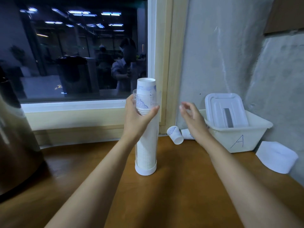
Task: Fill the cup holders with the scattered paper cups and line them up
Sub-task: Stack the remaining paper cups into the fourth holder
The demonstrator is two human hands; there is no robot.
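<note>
The left hand [137, 112] wraps its fingers and thumb round the upper end of a tall clear plastic cup holder [146, 145]. The holder stands upright on the brown wooden table [181, 186], packed with stacked white blue-patterned paper cups [146, 87] that poke above its rim. The right hand [191, 116] hovers near it, fingers loosely spread, holding nothing. Two loose paper cups [175, 134] lie tipped over by the wall, beside a white plastic bin [238, 137] marked A.
</note>
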